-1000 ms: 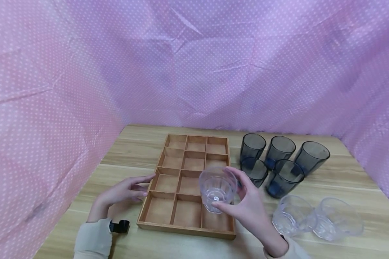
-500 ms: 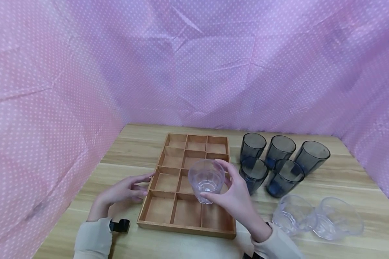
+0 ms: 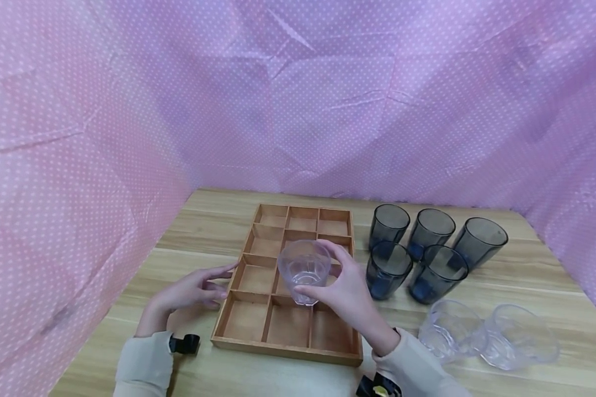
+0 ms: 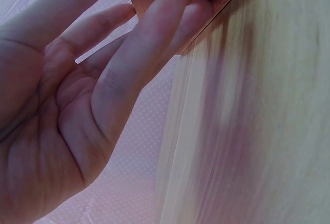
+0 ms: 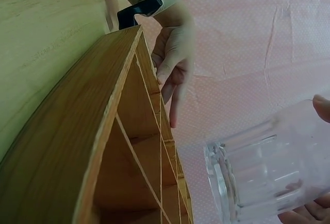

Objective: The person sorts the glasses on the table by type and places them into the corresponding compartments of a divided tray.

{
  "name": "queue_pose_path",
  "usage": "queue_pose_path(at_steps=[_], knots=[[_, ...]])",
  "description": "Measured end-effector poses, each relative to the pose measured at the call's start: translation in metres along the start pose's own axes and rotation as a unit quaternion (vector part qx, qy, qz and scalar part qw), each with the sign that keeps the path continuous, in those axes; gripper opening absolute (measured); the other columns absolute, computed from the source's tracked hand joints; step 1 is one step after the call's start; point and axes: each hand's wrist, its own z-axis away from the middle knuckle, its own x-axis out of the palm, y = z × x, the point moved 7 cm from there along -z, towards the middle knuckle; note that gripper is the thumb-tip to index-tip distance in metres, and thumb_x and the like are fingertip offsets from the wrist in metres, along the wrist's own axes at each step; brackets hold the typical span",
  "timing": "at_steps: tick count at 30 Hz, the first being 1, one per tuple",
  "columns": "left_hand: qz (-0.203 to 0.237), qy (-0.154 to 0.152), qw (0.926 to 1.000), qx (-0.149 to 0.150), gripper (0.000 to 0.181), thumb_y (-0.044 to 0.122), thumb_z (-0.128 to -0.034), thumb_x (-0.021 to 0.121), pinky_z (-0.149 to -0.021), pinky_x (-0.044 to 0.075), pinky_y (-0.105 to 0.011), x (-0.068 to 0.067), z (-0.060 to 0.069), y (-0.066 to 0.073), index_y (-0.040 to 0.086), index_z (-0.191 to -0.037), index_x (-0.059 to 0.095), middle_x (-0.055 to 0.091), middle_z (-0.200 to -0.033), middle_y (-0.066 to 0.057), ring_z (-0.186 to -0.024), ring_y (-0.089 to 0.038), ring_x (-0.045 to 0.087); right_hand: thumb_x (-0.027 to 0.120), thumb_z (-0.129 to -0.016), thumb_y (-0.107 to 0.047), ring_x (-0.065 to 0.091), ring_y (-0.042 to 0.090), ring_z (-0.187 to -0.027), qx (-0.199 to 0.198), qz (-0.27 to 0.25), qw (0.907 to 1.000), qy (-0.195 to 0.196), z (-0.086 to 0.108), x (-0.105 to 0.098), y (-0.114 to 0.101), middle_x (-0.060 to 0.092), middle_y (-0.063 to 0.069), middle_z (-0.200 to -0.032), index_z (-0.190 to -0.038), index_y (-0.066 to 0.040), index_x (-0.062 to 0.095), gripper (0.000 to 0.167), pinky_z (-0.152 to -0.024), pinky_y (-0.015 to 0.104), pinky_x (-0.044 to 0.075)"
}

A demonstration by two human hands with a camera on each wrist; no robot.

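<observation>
A clear glass (image 3: 304, 270) is gripped between the thumb and fingers of my right hand (image 3: 347, 286), upright above the middle of a wooden compartment tray (image 3: 288, 352). In the right wrist view the base of that clear glass (image 5: 221, 183) hangs apart from the tray. My left hand (image 3: 191, 291) lies along the tray's left side, its fingertips touching the outer wall. The left wrist view shows the left hand (image 4: 87, 90) with fingers extended and relaxed against the wood, the palm bare.
Several smoky dark glasses (image 3: 437, 275) stand upright right of the tray. Nearer the front right are two more clear glasses, one (image 3: 449, 331) overlapping the other (image 3: 519, 337) in view. A pink dotted cloth (image 3: 298, 110) hangs behind the wooden table (image 3: 189, 231).
My right hand has carried the clear glass leftward and slightly away from me, from the tray's right column toward its middle. The left hand stays at the tray's side.
</observation>
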Motion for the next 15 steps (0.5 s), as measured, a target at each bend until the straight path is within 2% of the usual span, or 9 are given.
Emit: queue_pose_path(at_steps=[6,11,15], knots=[[-0.005,-0.001,1.0000,-0.002,0.077,0.018,-0.0940,0.063,-0.086,0.060,-0.034,0.000,0.000,-0.001,0.006,-0.155,0.017,0.018,-0.150,-0.042,-0.119,-0.041,0.055,0.092,-0.062,-0.019,0.057,0.025,-0.120,0.009,0.015,0.9998,0.011,-0.007,0.006,0.001,0.058,0.003,-0.136,-0.133,-0.016,0.054,0.080,-0.093,0.042,0.056],[-0.005,0.003,1.0000,-0.008,0.077,0.019,-0.0938,0.063,-0.086,0.060,-0.035,-0.001,0.000,-0.001,0.011,-0.155,0.018,0.020,-0.151,-0.040,-0.121,-0.043,0.054,0.091,-0.064,-0.015,0.054,0.025,-0.128,0.009,-0.003,0.9999,0.008,-0.016,0.014,0.000,0.059,0.006,-0.136,-0.134,-0.012,0.053,0.080,-0.101,0.038,0.051],[-0.006,0.003,1.0000,-0.003,0.077,0.019,-0.0941,0.063,-0.086,0.060,-0.036,-0.001,0.000,0.000,0.010,-0.155,0.017,0.020,-0.150,-0.040,-0.122,-0.043,0.053,0.091,-0.063,-0.013,0.054,0.024,-0.128,0.001,-0.009,1.0000,0.003,-0.022,0.020,-0.004,0.060,0.006,-0.135,-0.134,-0.011,0.053,0.080,-0.104,0.038,0.049]])
